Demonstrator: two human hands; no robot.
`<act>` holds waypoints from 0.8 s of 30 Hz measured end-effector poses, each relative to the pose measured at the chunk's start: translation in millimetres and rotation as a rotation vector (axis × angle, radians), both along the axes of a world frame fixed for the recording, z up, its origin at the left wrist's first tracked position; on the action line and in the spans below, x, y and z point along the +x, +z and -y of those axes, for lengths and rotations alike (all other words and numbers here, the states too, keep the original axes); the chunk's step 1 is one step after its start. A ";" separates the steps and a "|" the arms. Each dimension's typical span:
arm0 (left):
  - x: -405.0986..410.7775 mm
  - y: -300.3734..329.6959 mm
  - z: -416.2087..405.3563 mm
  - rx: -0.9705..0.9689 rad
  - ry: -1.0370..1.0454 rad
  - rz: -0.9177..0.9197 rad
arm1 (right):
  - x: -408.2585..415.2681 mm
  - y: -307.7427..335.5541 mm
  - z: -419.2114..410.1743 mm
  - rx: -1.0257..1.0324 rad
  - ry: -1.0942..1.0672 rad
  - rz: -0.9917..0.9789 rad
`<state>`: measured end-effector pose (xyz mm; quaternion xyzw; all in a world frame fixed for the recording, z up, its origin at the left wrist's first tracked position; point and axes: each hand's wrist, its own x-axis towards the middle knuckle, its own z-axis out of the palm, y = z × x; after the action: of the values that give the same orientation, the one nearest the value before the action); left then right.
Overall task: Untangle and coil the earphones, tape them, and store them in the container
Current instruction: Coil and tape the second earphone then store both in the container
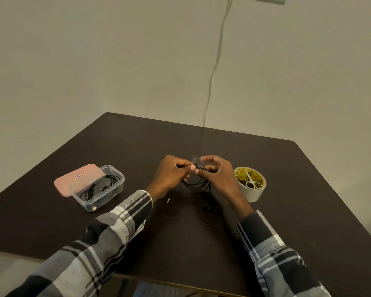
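Your left hand (171,174) and right hand (217,173) meet above the middle of the dark surface (287,211), both pinching the top of a black set of earphones (198,183) whose loops hang between them, with the earbuds (210,208) trailing down onto the surface just below. A small clear strip, apparently tape, shows at your right fingertips, though blur makes that uncertain. The cable looks light, limp and springy, likely to uncoil if released, so keep your hold where the loops bunch, not on the buds. The clear container (99,189), well to your left, already holds another cord, its pink lid (78,179) leaning on the rim. A tape roll (250,185) with small scissors (252,181) resting on top stands just beside your right hand
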<state>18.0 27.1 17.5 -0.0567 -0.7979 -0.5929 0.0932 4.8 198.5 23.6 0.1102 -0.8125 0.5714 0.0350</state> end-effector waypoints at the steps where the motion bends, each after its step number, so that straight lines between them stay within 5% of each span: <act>1: 0.6 0.4 0.2 0.006 -0.007 -0.003 | 0.7 2.0 -0.8 0.019 0.015 -0.004; 10: 3.9 8.3 -2.1 -0.022 -0.036 -0.041 | 9.1 12.8 -5.1 -0.119 0.142 0.142; 24: 4.3 12.5 -2.1 -0.008 -0.087 -0.043 | 8.9 13.4 -11.1 -0.405 0.062 0.300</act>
<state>22.3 29.2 30.0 -0.1046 -0.7949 -0.5916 0.0843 13.7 209.6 37.0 0.0397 -0.6737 0.7333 -0.0822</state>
